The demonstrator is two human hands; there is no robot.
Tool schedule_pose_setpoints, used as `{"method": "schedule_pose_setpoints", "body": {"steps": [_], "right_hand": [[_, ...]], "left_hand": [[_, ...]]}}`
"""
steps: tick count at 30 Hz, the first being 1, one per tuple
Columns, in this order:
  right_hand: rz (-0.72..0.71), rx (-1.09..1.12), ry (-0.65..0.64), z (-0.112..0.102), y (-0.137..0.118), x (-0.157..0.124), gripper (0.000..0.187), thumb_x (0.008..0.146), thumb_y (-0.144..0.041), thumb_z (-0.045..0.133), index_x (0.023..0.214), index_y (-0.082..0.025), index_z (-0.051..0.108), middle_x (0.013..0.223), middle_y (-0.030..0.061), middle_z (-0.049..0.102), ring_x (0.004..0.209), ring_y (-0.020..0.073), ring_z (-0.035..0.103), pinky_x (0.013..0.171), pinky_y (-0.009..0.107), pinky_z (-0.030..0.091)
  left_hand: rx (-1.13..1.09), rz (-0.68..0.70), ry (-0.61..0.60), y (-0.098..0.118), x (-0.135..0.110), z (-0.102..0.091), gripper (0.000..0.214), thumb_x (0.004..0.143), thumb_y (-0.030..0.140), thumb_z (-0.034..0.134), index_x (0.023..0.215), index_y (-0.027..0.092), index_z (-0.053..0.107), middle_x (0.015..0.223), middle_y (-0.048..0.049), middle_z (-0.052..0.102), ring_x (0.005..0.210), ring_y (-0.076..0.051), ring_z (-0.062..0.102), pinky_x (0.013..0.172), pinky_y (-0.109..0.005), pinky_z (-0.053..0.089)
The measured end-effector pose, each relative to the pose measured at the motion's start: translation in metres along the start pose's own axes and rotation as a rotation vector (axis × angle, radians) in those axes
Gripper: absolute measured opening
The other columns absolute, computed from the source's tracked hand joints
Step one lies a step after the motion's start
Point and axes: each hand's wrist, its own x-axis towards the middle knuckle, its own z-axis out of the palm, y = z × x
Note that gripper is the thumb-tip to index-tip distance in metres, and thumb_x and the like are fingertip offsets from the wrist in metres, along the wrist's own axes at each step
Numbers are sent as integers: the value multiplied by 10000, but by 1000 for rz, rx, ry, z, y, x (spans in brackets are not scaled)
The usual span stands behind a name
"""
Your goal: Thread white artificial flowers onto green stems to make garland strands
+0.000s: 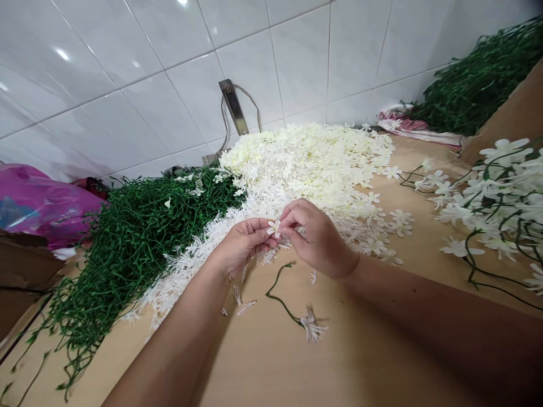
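My left hand (241,246) and my right hand (316,237) meet over the wooden tabletop (271,362), both pinched on one small white artificial flower (274,228) between their fingertips. Just below them lies a green plastic stem (280,294) with a white stamen cluster (313,326) at its end. Behind my hands spreads a heap of cream flower petals (314,158), and a band of spiky white stamen pieces (199,260) runs down to the left of it.
A big pile of green stems (136,243) lies at left, another (479,85) at the far right. Finished flower sprigs (496,198) lie at right. A pink plastic bag (38,203) and cardboard box (21,277) sit at left. White tiled wall behind.
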Motion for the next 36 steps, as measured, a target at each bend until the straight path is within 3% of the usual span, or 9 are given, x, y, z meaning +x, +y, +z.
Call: {"method": "schedule_pose_setpoints", "body": {"steps": [10, 19, 26, 31, 36], "right_hand": [[241, 208, -8, 3, 0, 2, 57, 692, -130, 534, 666, -164, 496, 764, 41, 535, 728, 133, 518, 591, 259, 454], [29, 109, -43, 0, -9, 1, 95, 692, -75, 515, 649, -160, 518, 800, 48, 502, 784, 135, 497, 698, 303, 454], [287, 303, -59, 3, -7, 2, 55, 690, -145, 541, 700, -163, 490, 803, 42, 505, 765, 134, 508, 601, 266, 475], [457, 423, -84, 4, -6, 3, 202, 662, -217, 592, 808, -155, 467, 754, 20, 520, 655, 101, 515, 583, 259, 467], [520, 527, -166, 2, -6, 5, 139, 683, -248, 571, 724, -149, 481, 611, -11, 512, 538, 77, 489, 521, 244, 439]], "left_hand": [[-19, 35, 38, 1, 0, 1, 198, 546, 130, 682, 724, 107, 599, 566, 1, 596, 532, -66, 541, 521, -162, 406], [-87, 83, -23, -2, 0, -3, 184, 561, 130, 686, 726, 104, 608, 629, -6, 605, 518, -47, 518, 522, -160, 411], [-117, 109, -104, -1, 1, -4, 164, 604, 132, 662, 750, 123, 588, 581, 7, 583, 499, -42, 511, 487, -141, 395], [-90, 126, -18, 0, 0, -4, 205, 586, 131, 675, 767, 127, 580, 603, 11, 578, 523, -46, 522, 506, -148, 396], [-42, 126, 24, 1, 0, 0, 237, 548, 154, 698, 749, 128, 575, 601, 15, 562, 528, -54, 516, 518, -164, 388]]}}
